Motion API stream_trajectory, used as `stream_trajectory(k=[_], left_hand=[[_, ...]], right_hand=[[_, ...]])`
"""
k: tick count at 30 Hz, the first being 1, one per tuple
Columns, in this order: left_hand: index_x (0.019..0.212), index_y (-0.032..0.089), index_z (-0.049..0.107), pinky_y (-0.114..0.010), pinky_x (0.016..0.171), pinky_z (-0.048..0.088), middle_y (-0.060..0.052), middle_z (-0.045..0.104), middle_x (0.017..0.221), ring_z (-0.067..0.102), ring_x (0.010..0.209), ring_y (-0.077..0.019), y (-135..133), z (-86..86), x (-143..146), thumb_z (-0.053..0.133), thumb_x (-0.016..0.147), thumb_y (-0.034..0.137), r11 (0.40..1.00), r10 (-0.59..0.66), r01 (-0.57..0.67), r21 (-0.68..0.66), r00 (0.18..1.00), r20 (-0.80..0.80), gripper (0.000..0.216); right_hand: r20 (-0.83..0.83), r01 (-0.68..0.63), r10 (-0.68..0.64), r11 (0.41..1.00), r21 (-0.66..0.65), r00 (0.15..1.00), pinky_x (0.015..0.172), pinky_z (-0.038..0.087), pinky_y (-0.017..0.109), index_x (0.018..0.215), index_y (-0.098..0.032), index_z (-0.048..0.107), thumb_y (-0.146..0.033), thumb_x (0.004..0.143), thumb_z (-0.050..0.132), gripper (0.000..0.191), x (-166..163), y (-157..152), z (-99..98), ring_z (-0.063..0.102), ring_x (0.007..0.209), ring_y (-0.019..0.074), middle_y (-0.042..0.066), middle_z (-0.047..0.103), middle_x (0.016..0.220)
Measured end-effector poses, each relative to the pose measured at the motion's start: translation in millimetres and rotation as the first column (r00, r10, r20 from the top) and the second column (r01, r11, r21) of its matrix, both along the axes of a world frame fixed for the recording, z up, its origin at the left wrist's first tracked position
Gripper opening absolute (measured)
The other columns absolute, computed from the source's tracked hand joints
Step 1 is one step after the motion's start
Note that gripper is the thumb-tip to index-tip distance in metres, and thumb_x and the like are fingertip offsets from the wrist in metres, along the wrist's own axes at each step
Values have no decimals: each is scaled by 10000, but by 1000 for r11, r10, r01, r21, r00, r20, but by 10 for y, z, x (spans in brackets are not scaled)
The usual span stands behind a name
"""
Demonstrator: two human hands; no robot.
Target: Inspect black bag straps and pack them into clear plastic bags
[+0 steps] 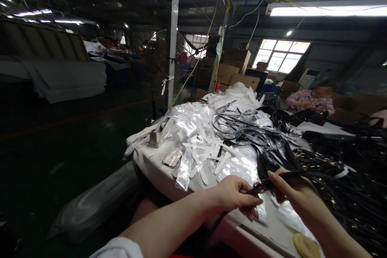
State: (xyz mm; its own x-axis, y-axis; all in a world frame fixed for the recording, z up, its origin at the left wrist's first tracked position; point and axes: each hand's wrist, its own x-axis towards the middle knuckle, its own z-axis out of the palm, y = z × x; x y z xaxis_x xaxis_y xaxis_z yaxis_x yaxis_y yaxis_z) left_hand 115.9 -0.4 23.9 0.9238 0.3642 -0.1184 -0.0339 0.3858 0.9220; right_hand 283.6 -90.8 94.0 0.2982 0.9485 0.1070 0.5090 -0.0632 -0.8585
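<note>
Between both hands runs a black strap [262, 186], held over the near edge of the table. My left hand [238, 195] pinches it with thumb and fingers, and a dark end trails down below that hand. My right hand [292, 187] grips the strap a little farther right, thumb on top. Just beyond the hands lie clear plastic bags [242, 165] and white notched strips [222, 164]. A heap of black straps with gold-coloured metal fittings [329, 185] spreads beside my right hand. More looped black straps [238, 127] rest on the plastic bags farther back.
A roll of yellowish tape [306, 246] lies at the table's near right. A metal post [173, 40] stands behind the table [157, 169]. A long plastic-wrapped bundle [93, 201] is on the floor at left. Another person [311, 100] sits at back right, near cardboard boxes [226, 73].
</note>
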Motion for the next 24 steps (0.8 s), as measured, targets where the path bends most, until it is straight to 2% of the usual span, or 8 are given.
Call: stream_trajectory(k=[4, 7, 10, 12, 13, 16, 20, 24], left_hand=[[869, 129, 615, -255, 599, 450, -6, 649, 614, 593, 508, -122, -33, 20, 16, 837, 561, 577, 1000, -13, 13, 10, 999, 33, 588], [904, 129, 618, -241, 534, 425, 10, 615, 559, 556, 453, -115, -53, 37, 11, 752, 640, 639, 999, 29, -30, 39, 999, 43, 589], [932, 114, 648, -228, 466, 394, 35, 565, 499, 496, 389, -98, -25, 22, -31, 663, 702, 676, 993, 77, -77, 85, 997, 9, 607], [943, 107, 665, -220, 444, 385, 48, 547, 482, 479, 373, -88, 14, -5, -71, 666, 698, 669, 992, 81, -79, 98, 997, -11, 614], [938, 106, 669, -217, 437, 383, 51, 546, 481, 475, 367, -84, 32, -19, -90, 672, 690, 667, 993, 73, -72, 98, 997, -13, 613], [934, 110, 665, -206, 408, 365, 42, 590, 526, 455, 343, -65, 52, -43, -119, 672, 695, 661, 993, 51, -52, 105, 999, 7, 601], [951, 111, 662, -196, 376, 309, 21, 637, 615, 444, 339, -50, 18, -4, -107, 644, 751, 629, 988, 57, -62, 144, 998, 33, 556], [961, 104, 662, -202, 392, 314, 22, 627, 606, 432, 347, -49, 11, 48, -109, 614, 796, 611, 985, 49, -57, 163, 998, 48, 536]], right_hand=[[-26, 6, -7, 998, -62, 1000, 482, 371, 272, 502, -207, 529, -620, 806, 619, 521, -38, 66, -38, 446, 426, 123, -23, 492, 433], [-61, -15, 8, 993, -118, 998, 456, 346, 267, 513, -201, 507, -651, 786, 624, 539, -33, 90, -73, 413, 415, 112, -34, 461, 435], [-152, 6, -23, 994, -111, 988, 448, 364, 263, 815, -180, 652, -672, 764, 643, 495, 51, 72, -66, 452, 446, 134, -40, 495, 495], [-214, 64, -66, 998, -15, 975, 457, 386, 259, 1068, -183, 641, -643, 772, 662, 547, 144, 44, -30, 490, 500, 155, -40, 512, 533], [-228, 85, -74, 996, 40, 971, 461, 390, 254, 1099, -183, 633, -617, 780, 673, 540, 190, 31, -8, 495, 519, 157, -36, 517, 544], [-207, 76, -50, 990, 116, 977, 460, 374, 245, 909, -167, 664, -565, 801, 684, 413, 268, 16, 49, 466, 510, 136, -16, 525, 548], [-182, 52, -47, 998, 22, 982, 428, 336, 259, 734, -166, 635, -610, 777, 681, 449, 155, 69, 41, 421, 430, 122, -24, 496, 479], [-178, -73, 66, 997, -31, 982, 450, 353, 264, 621, -191, 565, -605, 784, 673, 458, -47, 131, -6, 427, 422, 120, -31, 498, 456]])
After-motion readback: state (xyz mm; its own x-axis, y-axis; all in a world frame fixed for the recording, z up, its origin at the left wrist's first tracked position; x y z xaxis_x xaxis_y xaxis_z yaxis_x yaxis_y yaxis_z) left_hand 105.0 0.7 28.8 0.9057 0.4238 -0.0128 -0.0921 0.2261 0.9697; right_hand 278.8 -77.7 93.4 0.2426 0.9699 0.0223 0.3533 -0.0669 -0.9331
